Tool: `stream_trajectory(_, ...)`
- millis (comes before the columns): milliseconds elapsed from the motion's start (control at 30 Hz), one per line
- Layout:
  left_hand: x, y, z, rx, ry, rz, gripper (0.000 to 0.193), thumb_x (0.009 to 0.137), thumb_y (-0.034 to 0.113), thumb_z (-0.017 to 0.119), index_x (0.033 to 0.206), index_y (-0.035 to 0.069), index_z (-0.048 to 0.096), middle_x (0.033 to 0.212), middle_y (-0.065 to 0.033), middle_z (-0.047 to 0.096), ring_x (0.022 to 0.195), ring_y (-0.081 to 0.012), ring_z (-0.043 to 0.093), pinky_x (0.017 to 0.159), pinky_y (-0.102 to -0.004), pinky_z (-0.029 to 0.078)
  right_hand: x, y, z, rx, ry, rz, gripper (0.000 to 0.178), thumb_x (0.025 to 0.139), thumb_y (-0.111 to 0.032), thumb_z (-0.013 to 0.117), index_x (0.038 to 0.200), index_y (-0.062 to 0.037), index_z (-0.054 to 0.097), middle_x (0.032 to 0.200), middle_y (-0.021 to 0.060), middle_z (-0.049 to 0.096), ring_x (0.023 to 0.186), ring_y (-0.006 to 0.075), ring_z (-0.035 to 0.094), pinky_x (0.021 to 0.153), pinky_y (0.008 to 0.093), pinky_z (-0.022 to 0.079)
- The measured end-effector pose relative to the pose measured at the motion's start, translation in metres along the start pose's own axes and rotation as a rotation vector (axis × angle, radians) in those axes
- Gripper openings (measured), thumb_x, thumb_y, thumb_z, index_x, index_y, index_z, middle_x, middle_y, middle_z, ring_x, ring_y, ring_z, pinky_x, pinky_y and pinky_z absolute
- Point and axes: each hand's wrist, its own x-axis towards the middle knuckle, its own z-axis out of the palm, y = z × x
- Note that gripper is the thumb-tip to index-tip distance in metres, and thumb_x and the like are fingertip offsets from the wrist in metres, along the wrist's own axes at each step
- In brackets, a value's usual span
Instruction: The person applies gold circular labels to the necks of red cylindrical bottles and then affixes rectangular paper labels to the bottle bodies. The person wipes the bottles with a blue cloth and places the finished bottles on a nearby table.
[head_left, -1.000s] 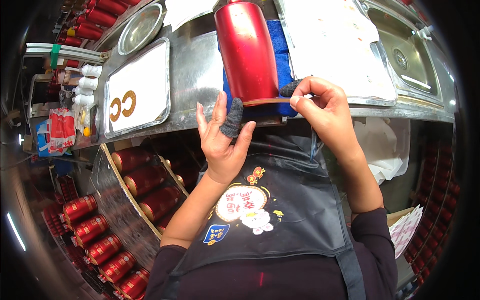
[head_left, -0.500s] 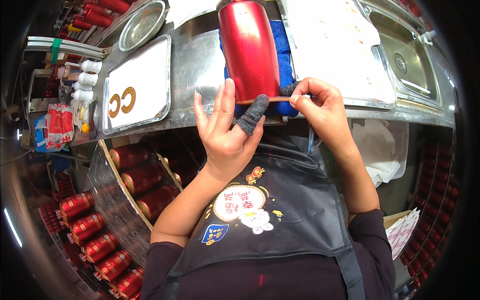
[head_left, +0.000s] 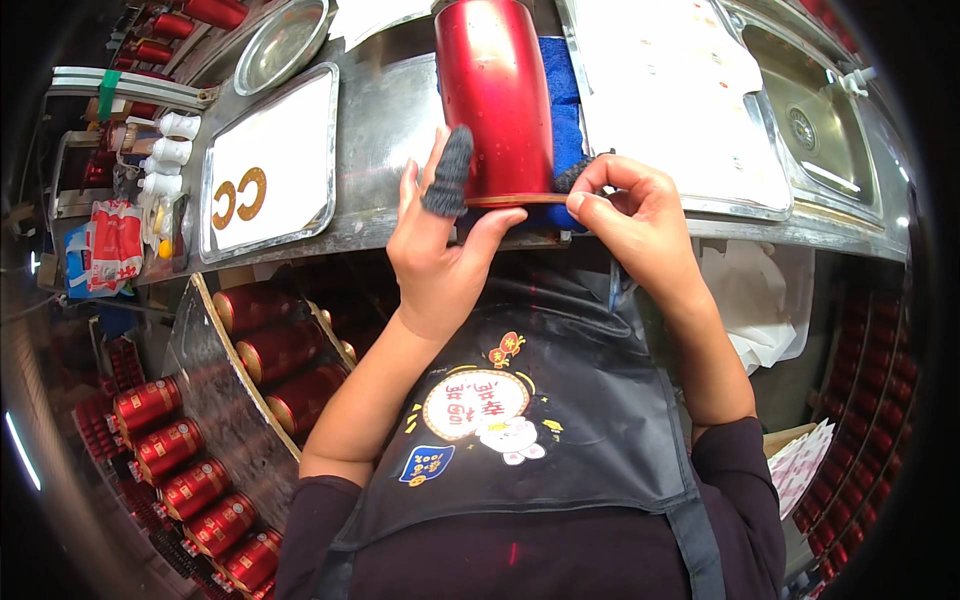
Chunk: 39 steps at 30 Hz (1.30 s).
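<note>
Since a second ago the left hand (head_left: 440, 260) has lifted its fingers off the base of the red canister (head_left: 495, 100) and now stands beside it with palm open, fingers spread and pointing up the bench, only the thumb reaching toward the lower rim; it pinches nothing. The right hand (head_left: 635, 225) has stayed at the right end of that rim, thumb and forefinger pressed together on a thin orange-gold strip (head_left: 510, 200) that runs around the canister's bottom edge. That canister is a tall, glossy metal cylinder of deep red, lying lengthwise near the front edge of the bench, its base toward the person, and resting on a folded blue cloth (head_left: 565, 100) with a soft, towel-like nap. A dark grey knitted finger cot (head_left: 448, 172) covers the left forefinger, and a second of the same kind shows at the tip of a right finger. Right of the cloth lies a white printed sheet (head_left: 680, 90) in a shallow steel tray; beyond it a steel sink (head_left: 815, 120) is set into the top. Left of the canister sits a rectangular steel tray (head_left: 268, 160) lined in white with two gold C-shaped pieces, and above it a round steel dish (head_left: 280, 40). The bench (head_left: 385, 110) itself is dull brushed steel. Below it, open racks hold rows of red canisters (head_left: 190, 480), and the person wears a black apron (head_left: 530, 420) with a cartoon print.
</note>
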Motion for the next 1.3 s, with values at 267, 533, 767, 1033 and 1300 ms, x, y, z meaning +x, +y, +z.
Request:
stream_trajectory(267,-0.034,-0.014,-0.006,0.190,-0.021,0.141,0.043,0.079,0.011,0.086,0.118,0.000,0.072,0.138,-0.0221,0.063,0.124,-0.0363,0.064,0.117,-0.0640,0.024,-0.003,-0.005,-0.004,0.056,0.023,-0.019,0.007,0.090,-0.005,0.068,0.084,-0.0024,0.064,0.079,-0.0057,0.058,0.071,-0.0003,0.048,0.061,0.0180,0.036)
stream_trajectory(533,-0.021,-0.004,-0.006,0.288,-0.070,0.256,0.035,0.080,0.010,0.084,0.112,0.002,0.075,0.139,-0.0235,0.062,0.123,-0.0379,0.064,0.115,-0.0655,0.024,0.003,0.006,-0.003,0.015,0.064,-0.073,0.008,0.090,-0.008,0.066,0.084,-0.0041,0.064,0.074,-0.0054,0.058,0.060,-0.0002,0.045,0.051,0.0188,0.033)
stream_trajectory(767,-0.006,0.015,-0.006,0.473,-0.072,0.358,0.044,0.071,0.006,0.083,0.115,0.013,0.078,0.147,-0.0241,0.055,0.120,-0.0375,0.065,0.114,-0.0652,0.027,0.004,0.006,-0.001,0.020,0.079,-0.055,0.009,0.089,-0.010,0.066,0.083,-0.0043,0.063,0.072,-0.0046,0.058,0.053,0.0007,0.045,0.047,0.0193,0.033)
stream_trajectory(1033,0.014,0.010,0.009,0.377,-0.017,0.308,0.047,0.076,0.009,0.080,0.122,0.012,0.074,0.148,-0.0224,0.055,0.128,-0.0410,0.060,0.112,-0.0654,0.034,0.005,0.009,0.002,-0.024,0.040,-0.020,0.006,0.091,-0.004,0.068,0.086,-0.0019,0.065,0.080,-0.0058,0.061,0.067,-0.0018,0.048,0.057,0.0164,0.036)
stream_trajectory(1300,-0.018,-0.008,-0.005,0.121,0.041,0.132,0.050,0.079,0.010,0.086,0.123,-0.005,0.069,0.137,-0.0236,0.063,0.125,-0.0372,0.063,0.115,-0.0602,0.034,0.001,0.003,-0.001,0.075,0.013,-0.007,0.009,0.090,-0.007,0.069,0.085,-0.0020,0.065,0.079,-0.0046,0.061,0.067,-0.0002,0.050,0.058,0.0183,0.037)
